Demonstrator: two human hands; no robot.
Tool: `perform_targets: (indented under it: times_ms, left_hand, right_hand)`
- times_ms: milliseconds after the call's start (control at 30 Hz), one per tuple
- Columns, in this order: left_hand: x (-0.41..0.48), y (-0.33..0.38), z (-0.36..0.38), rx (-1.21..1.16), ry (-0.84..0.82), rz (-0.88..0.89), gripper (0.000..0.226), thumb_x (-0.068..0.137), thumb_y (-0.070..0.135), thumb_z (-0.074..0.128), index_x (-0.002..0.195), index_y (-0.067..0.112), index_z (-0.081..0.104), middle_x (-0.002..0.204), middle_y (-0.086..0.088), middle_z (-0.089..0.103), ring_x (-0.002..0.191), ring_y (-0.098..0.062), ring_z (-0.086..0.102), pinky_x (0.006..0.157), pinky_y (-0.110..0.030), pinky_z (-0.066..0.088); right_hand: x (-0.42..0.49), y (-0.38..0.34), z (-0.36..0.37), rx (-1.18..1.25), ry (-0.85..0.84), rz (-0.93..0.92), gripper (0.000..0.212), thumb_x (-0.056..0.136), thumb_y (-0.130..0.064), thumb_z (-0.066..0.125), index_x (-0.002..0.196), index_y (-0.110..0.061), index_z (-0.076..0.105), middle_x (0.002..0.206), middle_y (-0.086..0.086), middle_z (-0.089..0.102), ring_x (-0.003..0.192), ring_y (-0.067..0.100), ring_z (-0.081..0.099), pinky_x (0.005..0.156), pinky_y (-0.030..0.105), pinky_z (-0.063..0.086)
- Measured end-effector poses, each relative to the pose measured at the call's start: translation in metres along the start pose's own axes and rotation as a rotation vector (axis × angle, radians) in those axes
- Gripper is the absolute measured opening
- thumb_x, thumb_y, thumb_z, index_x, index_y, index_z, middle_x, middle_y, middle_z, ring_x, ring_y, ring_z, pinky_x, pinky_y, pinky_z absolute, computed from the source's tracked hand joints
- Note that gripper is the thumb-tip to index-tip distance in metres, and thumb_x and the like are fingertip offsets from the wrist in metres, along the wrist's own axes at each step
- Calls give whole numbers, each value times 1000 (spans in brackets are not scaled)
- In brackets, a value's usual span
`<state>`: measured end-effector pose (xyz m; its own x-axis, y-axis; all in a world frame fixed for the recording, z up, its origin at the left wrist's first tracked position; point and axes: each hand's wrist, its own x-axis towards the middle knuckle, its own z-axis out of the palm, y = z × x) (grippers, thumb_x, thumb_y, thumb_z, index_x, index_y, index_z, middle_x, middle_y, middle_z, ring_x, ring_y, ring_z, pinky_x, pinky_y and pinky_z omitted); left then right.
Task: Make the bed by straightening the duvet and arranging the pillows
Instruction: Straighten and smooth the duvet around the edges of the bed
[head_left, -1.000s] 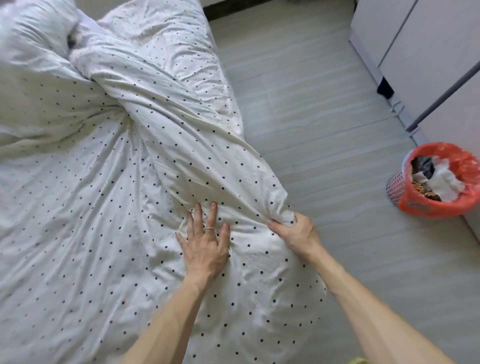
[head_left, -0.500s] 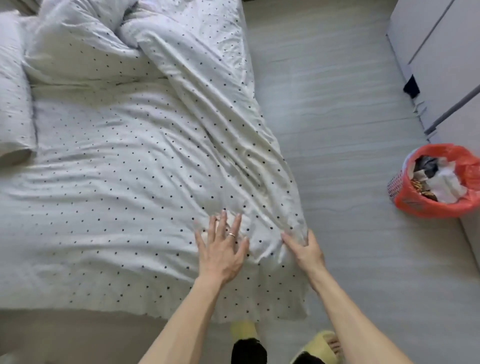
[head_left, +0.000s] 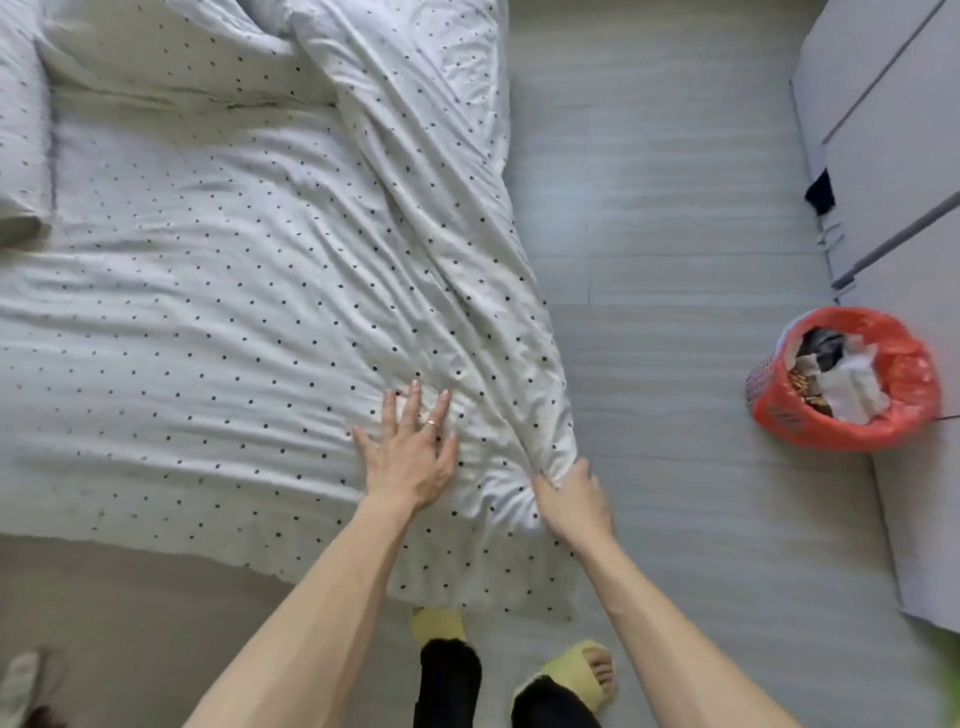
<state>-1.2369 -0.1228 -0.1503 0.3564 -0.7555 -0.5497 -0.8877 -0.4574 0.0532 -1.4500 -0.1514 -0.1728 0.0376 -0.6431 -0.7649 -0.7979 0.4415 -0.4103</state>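
Note:
A white duvet (head_left: 234, 322) with small black dots covers the bed, with a thick twisted fold running from the far middle down to the near right corner. My left hand (head_left: 410, 457), wearing a ring, lies flat with spread fingers on the duvet near the foot edge. My right hand (head_left: 571, 493) pinches the bunched corner of the duvet at the bed's near right corner. A dotted pillow (head_left: 21, 130) lies at the far left edge. A second bunched dotted mass sits at the top, partly cut off.
An orange-lined waste basket (head_left: 852, 384) full of rubbish stands on the grey floor at right. White cabinets (head_left: 893, 130) line the right side. My feet in yellow slippers (head_left: 576, 670) stand at the bed's foot. Open floor runs along the bed's right side.
The view has pulled back from the bed and both hands have drawn the duvet toward the foot. The duvet lies flatter and the pillow at left has come into view.

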Motion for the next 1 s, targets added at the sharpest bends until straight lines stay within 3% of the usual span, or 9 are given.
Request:
perform_targets:
  times_ms: [67,167,300,433,700,867,933,1000]
  left_hand:
    - [-2,7,-10,-21,27,-2,59,101,59,16,153,51,-10,162,8,-26,150,-25,-24,115,-69,-9]
    - [8,9,-29,-79,74,-11,56,103,54,19,155,50,-2,165,7,-20,153,-21,-17,119,-64,-4]
    - [44,-3,-64,-150,130,-77,57,103,51,22,156,48,0,166,6,-19,153,-20,-16,119,-63,-4]
    - [104,-21,-112,-231,212,-156,57,103,50,23,156,48,2,167,5,-12,154,-20,-13,120,-61,-5]
    - [260,-53,-194,-299,272,-202,56,103,54,23,155,50,5,167,7,-12,154,-17,-12,121,-56,-9]
    - [316,-51,-216,-293,239,-202,57,103,53,22,157,42,9,168,6,-10,154,-17,-11,122,-55,-8]
    - [330,-48,-220,-272,235,-175,61,103,52,25,159,35,10,167,6,-13,154,-16,-12,122,-56,-8]
    - [342,-47,-223,-287,234,-162,70,100,54,40,159,31,10,167,5,-11,154,-17,-8,122,-56,-5]
  right_hand:
    - [-1,-24,-10,-69,23,-16,71,91,-44,58,146,-8,29,151,17,37,136,40,38,105,47,39]
    - [4,-50,-30,-159,64,-124,82,90,-46,57,155,-13,19,160,14,27,143,37,28,114,47,32]
    - [21,-107,-48,-256,56,-345,78,97,-50,48,160,-19,13,169,5,10,155,28,7,125,44,17]
    - [63,-191,-63,-302,102,-531,75,99,-54,43,161,-22,14,171,2,5,157,22,1,127,40,9]
    - [203,-361,-100,-174,104,-498,96,91,-69,50,162,-29,-1,171,4,-8,157,25,-6,127,45,5]
    - [268,-421,-127,59,7,-391,115,78,-83,56,162,-29,-2,170,2,12,156,28,13,126,49,17]
    - [280,-440,-130,161,-21,-395,116,73,-86,59,160,-25,13,165,3,28,150,29,29,121,49,28]
    - [275,-461,-124,177,27,-417,93,72,-84,62,138,-22,41,140,6,54,128,29,53,109,48,43]
